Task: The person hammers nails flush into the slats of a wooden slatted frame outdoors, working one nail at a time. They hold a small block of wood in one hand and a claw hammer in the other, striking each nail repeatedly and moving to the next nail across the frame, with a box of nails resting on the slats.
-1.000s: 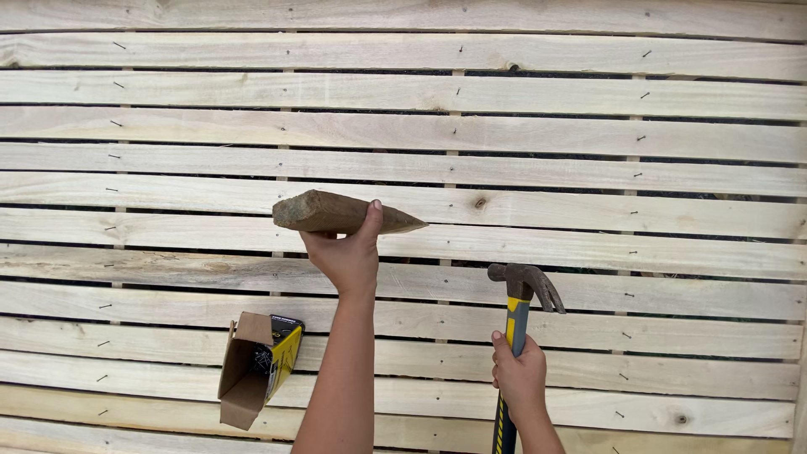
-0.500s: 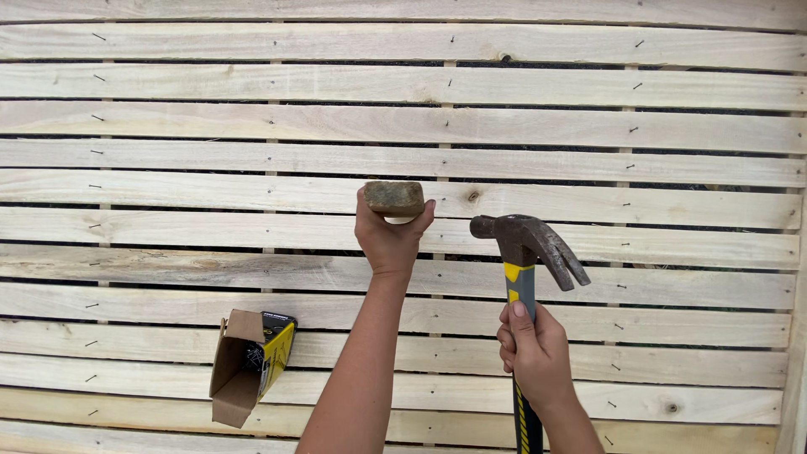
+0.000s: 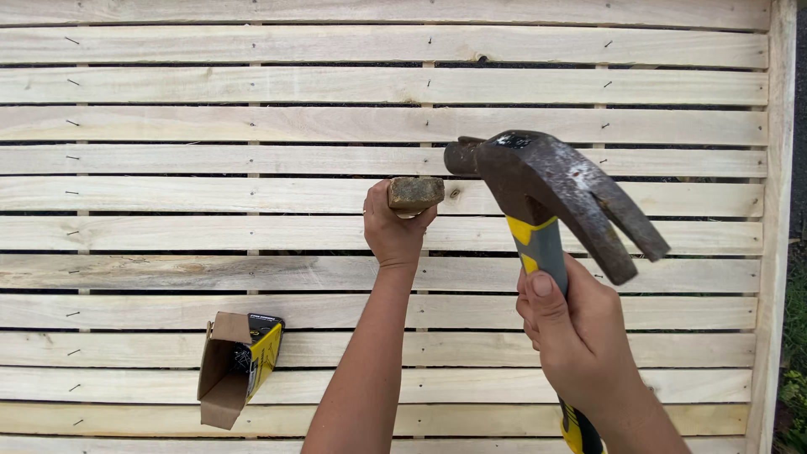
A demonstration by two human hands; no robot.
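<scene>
Mid-step of nailing on a slatted wooden panel (image 3: 168,126), by the look of it: left hand (image 3: 393,231) pinching a small brownish wood block (image 3: 415,192) between thumb and fingers, pressed end-on against a pale slat near the panel's middle. Right hand (image 3: 580,332) wrapped tight round the grey-and-yellow grip of a claw hammer (image 3: 546,181), head raised close to the camera, striking face turned toward the block, just beside it but apart. Next move likely calling for a short, square blow onto the block's end, with fingertips kept back from the face. Lower left, an open cardboard box (image 3: 238,366) with a yellow-and-black side lying on the slats, well apart from both hands. Rows of small nails already in the boards; upright edge board (image 3: 777,210) at far right. Nothing between hammer and block.
</scene>
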